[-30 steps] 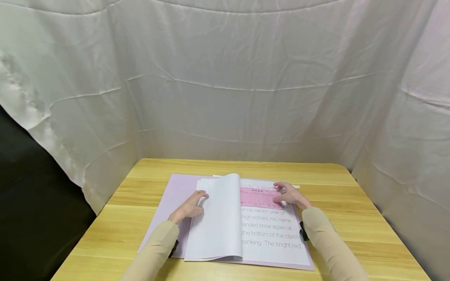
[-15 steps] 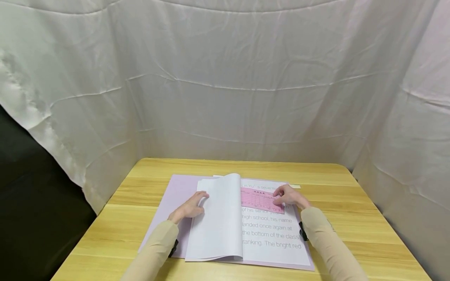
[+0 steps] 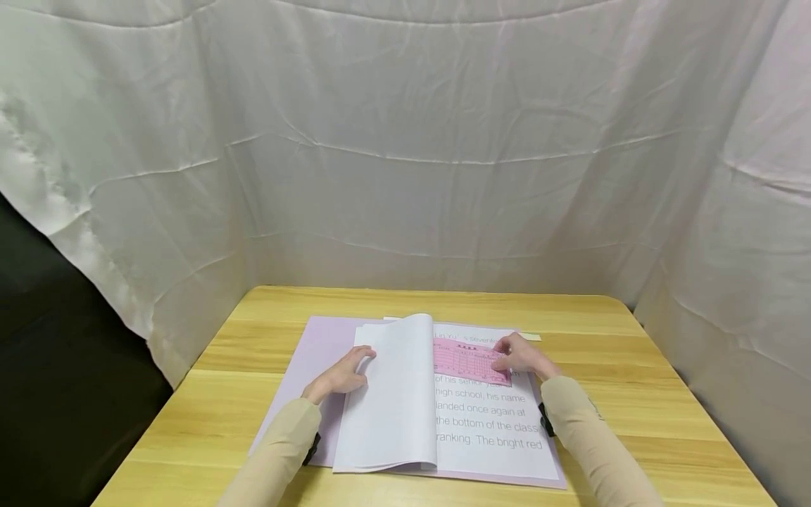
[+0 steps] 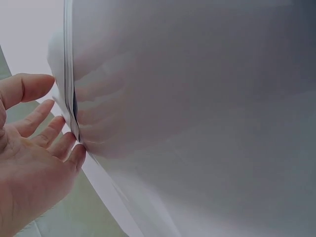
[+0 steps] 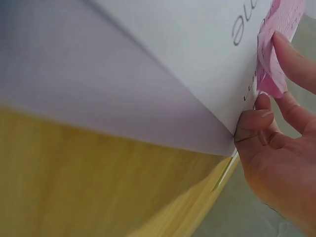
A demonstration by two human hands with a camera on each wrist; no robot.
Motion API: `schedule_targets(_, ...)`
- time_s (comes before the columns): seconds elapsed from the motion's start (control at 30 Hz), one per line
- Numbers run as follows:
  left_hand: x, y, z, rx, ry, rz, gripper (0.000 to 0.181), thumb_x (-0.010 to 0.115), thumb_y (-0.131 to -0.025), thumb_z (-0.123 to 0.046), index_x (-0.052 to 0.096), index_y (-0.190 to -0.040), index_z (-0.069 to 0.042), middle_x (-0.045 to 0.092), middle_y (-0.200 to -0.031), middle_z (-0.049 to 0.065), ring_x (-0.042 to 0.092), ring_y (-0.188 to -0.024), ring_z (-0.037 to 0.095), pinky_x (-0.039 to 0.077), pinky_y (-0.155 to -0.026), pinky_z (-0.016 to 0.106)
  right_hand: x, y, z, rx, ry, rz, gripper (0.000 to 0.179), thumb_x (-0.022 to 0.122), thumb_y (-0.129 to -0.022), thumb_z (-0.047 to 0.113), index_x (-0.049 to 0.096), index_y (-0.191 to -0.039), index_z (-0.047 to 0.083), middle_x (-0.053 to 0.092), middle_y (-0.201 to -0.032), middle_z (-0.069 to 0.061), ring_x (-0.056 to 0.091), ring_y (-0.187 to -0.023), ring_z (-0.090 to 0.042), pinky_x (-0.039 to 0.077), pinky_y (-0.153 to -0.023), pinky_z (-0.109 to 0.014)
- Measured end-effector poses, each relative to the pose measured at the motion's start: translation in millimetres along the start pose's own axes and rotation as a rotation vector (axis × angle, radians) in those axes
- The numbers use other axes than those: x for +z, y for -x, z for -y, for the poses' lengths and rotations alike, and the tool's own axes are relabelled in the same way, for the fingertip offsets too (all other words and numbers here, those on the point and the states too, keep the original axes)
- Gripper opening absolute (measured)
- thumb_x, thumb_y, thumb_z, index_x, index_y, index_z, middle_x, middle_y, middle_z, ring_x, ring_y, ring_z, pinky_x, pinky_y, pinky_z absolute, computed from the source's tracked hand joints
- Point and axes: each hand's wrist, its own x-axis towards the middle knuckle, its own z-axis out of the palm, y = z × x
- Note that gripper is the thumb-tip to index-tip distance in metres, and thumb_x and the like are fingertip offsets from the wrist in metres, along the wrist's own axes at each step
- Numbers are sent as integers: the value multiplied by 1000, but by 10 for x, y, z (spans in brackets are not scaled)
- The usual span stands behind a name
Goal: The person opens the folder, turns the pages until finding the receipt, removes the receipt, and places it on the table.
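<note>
An open book lies before me, with a blank left page (image 3: 389,401) curling up near the spine and a printed right page (image 3: 488,415) in large type. Across the upper right page is a pink paper slip (image 3: 465,359) with a printed grid. My right hand (image 3: 526,355) pinches this slip at its right end; in the right wrist view the pink slip (image 5: 271,64) bends by the fingers. My left hand (image 3: 342,373) rests at the left pages' outer edge. In the left wrist view the left hand (image 4: 39,163) touches the page edges with loosely spread fingers.
The book's lilac cover (image 3: 317,345) shows beyond the pages at left. Underneath is a wooden table (image 3: 633,394). A small pale strip (image 3: 532,337) sticks out past the book's upper right corner. Grey curtains (image 3: 405,176) hang behind and beside the table.
The pink slip's right end has swung slightly toward me, so it lies more slanted. My right fingers have drawn closer together on it. The left hand stays in place.
</note>
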Motion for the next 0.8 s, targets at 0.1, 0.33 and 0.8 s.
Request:
schedule_targets(0.1,-5,9,-8,-4,0,3,56,53,-81,7,47,-136,14,36,-151,37,31,-143,54,24,-122,64,1,4,15,45,11,8,38,81,-81,13,67,-110,-8,67,-101,-15,59,-91,-24,52,-86,-43)
schedule_targets(0.33,-7,-10,-23,6,11,-7,57,54,-81,6,46,-137,11,38,-150,36,33,-144,53,25,-122,63,-41,56,30,59,-69,-9,30,78,-82,13,68,-105,-4,66,-99,-15,57,-89,-23,50,-78,-33)
schedule_targets(0.8,-49,15,-58,70,111,-34,59,57,-92,-6,39,-145,13,33,-154,37,28,-146,54,20,-123,65,-233,406,-236,14,-593,8,51,70,-94,14,48,-133,-11,68,-94,0,63,-72,-8,52,-57,-20)
